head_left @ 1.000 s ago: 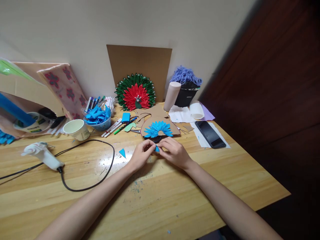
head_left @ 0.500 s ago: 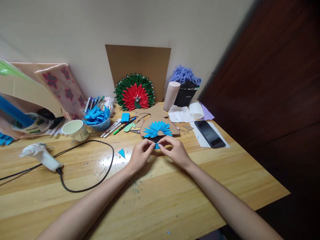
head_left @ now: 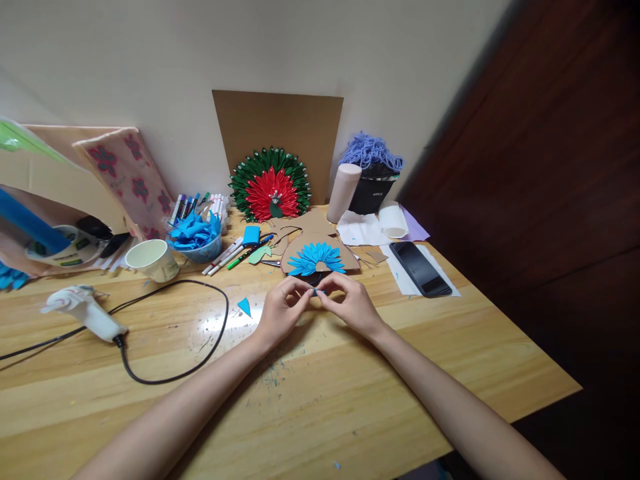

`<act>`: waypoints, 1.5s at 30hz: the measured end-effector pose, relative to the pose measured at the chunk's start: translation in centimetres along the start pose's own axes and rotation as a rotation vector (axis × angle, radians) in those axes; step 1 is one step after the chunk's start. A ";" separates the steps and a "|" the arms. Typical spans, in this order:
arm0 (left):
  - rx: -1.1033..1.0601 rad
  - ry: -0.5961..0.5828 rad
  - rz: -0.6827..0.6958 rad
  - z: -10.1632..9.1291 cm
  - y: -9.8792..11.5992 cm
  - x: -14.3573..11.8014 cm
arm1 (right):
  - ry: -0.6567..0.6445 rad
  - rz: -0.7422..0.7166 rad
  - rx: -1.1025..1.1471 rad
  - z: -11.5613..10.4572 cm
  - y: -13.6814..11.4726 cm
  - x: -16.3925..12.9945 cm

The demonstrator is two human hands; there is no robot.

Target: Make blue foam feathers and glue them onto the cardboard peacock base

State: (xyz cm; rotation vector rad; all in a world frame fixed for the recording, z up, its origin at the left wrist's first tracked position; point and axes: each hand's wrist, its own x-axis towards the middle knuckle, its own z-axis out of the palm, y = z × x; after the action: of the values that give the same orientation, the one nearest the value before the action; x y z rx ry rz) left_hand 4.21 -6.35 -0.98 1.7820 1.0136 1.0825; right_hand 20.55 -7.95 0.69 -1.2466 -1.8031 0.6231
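Holds a small blue piece (head_left: 315, 292) pinched between the fingertips of left hand (head_left: 280, 310) and right hand (head_left: 351, 307), both closed on it, just in front of a cardboard shape (head_left: 349, 260) bearing blue petals (head_left: 315, 255). Shows a loose blue cutting (head_left: 245, 307) on the table (head_left: 280, 413) near the left hand, a white glue gun (head_left: 90, 315) farther left, a phone (head_left: 420, 268) to the right.

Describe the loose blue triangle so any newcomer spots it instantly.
On the wooden table, find the looped black cord. Between it and the left hand lies the blue triangle, by itself, unlike the blue pieces heaped in the bowl.
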 end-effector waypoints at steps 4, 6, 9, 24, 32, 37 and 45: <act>0.030 0.013 0.067 0.0 0.0 -0.1 | 0.007 -0.005 -0.005 0.2 -0.1 -0.1; 0.045 0.030 0.096 0.1 0.0 -0.1 | 0.019 -0.009 -0.004 0.3 -0.2 -0.1; 0.046 0.041 0.108 0.1 0.0 -0.1 | 0.019 0.008 0.022 0.5 -0.2 -0.1; -0.034 0.029 -0.007 0.0 0.0 0.3 | 0.024 -0.042 0.026 -0.2 0.7 0.5; -0.052 0.003 -0.105 0.1 0.4 0.0 | 0.147 -0.293 -0.140 -1.0 1.0 0.5; -0.304 -0.146 -0.208 0.3 0.0 -0.2 | 0.111 -0.421 -0.251 -0.7 1.1 0.3; -0.592 -0.131 -0.329 0.4 -1.3 0.3 | 0.068 -0.415 -0.299 -0.4 0.8 0.3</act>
State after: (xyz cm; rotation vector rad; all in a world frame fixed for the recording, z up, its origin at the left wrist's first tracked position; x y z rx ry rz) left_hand 4.42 -5.70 -2.24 1.1459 0.7666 0.9205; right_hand 21.26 -7.35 0.36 -1.0168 -2.0678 0.0794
